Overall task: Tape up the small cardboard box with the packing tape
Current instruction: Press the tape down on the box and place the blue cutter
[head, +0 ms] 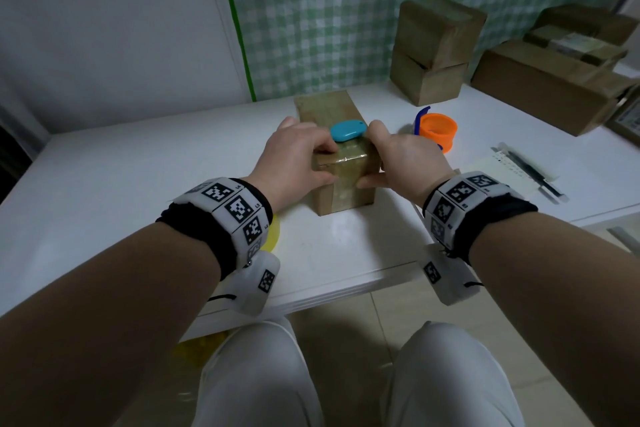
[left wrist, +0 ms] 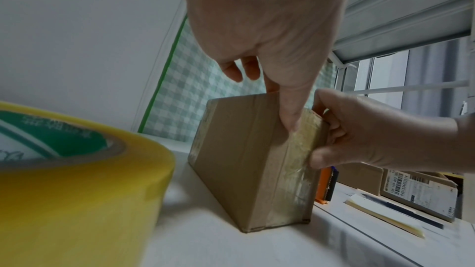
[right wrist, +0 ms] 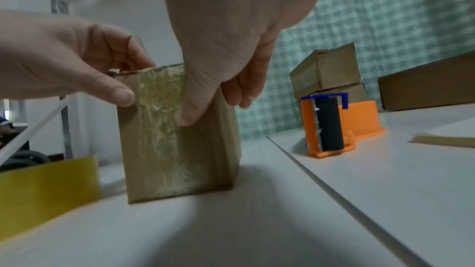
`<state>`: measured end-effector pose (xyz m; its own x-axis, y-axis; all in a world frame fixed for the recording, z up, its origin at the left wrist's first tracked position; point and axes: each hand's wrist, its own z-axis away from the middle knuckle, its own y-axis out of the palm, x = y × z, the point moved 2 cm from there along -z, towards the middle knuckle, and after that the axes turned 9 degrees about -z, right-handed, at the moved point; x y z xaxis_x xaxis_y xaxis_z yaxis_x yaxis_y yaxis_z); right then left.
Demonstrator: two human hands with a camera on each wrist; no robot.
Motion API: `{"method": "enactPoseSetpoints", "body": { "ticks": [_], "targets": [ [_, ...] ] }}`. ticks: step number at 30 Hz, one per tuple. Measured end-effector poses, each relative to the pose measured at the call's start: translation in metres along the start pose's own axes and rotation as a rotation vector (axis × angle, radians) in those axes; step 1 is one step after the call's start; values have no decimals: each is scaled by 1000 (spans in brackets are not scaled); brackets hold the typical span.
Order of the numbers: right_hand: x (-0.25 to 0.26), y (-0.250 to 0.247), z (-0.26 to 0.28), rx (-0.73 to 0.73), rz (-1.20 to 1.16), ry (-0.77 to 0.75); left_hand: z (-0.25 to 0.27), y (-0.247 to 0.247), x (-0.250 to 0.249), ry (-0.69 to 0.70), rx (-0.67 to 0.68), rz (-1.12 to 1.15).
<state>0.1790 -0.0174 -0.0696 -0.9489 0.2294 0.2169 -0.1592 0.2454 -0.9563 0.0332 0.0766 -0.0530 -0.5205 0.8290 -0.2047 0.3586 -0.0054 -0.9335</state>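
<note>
Cardboard box (head: pixel 341 180) front and centre, standing on the white counter (head: pixel 138 184) close to our edge, with a strip of clear tape (right wrist: pixel 159 129) running over its top and down the near face. We've got both hands on it: the left hand (head: pixel 294 159) curls over the top left edge, thumb on the near face beside the strip, while the right hand (head: pixel 398 159) clamps the right side, its thumb pressing the tape's edge flat. So each grip is closed on the box, likely to steady it and rub the tape down where it bends over the corner. A blue oval gadget (head: pixel 348 130) sits on the box top between our fingers; what it is we can't tell. Just left lies the yellow tape roll (left wrist: pixel 77 180), handy for another strip. Off right, an orange dispenser (right wrist: pixel 331 127) stands within reach, and further back, stacked boxes (head: pixel 433 48), seemingly finished ones.
</note>
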Motion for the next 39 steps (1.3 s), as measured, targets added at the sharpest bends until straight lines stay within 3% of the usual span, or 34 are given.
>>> {"method": "enactPoseSetpoints", "body": {
  "ticks": [5, 15, 27, 31, 37, 39],
  "targets": [
    [13, -8, -6, -110, -54, 88, 0, -1, 5, 17, 16, 10],
    [23, -5, -8, -56, 80, 110, -1, 0, 5, 16, 2, 16],
    [2, -11, -12, 91, 29, -67, -1, -1, 6, 14, 32, -7],
    [-4, -15, -8, 50, 4, -117, 1, -3, 6, 9, 53, -16],
    [1, -30, -6, -183, -83, 82, 2, -12, 7, -46, 69, 9],
    [9, -26, -11, -116, -185, 88, -1, -14, 8, -109, 110, 41]
  ]
}}
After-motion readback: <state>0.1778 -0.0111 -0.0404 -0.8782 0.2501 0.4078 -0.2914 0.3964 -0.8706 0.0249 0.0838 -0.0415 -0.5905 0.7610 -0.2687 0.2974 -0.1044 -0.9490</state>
